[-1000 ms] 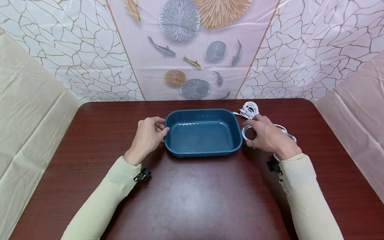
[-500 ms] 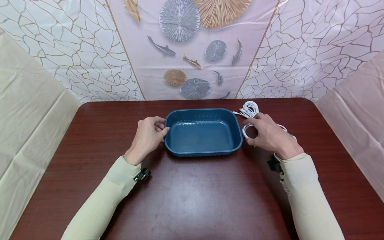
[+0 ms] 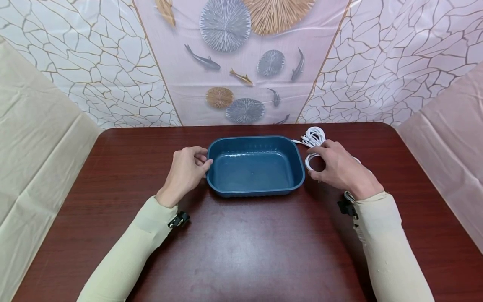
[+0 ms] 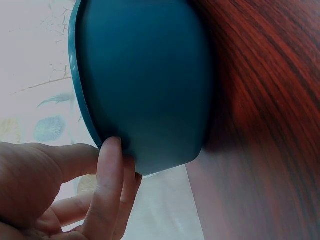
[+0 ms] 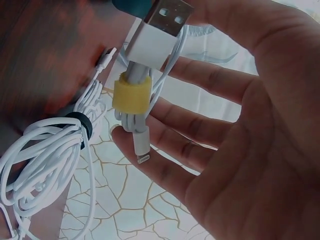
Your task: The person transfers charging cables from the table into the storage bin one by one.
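A dark blue plastic tray sits toward the back of the table, with nothing in it. At its left end my left hand pinches the rim between thumb and fingers; the left wrist view shows fingertips against the tray's outer wall. Beside the right end, my right hand holds a coiled white charging cable between thumb and fingers. Close up, that cable has a yellow tie, a USB plug and a small phone connector.
Behind my right hand lies another white cable bundle. A coiled cable with a black tie rests on the table near that hand. A patterned backdrop rises behind the dark red table.
My right hand has shifted slightly to the right and toward the back, the cable loop with it. Left hand and tray look unmoved.
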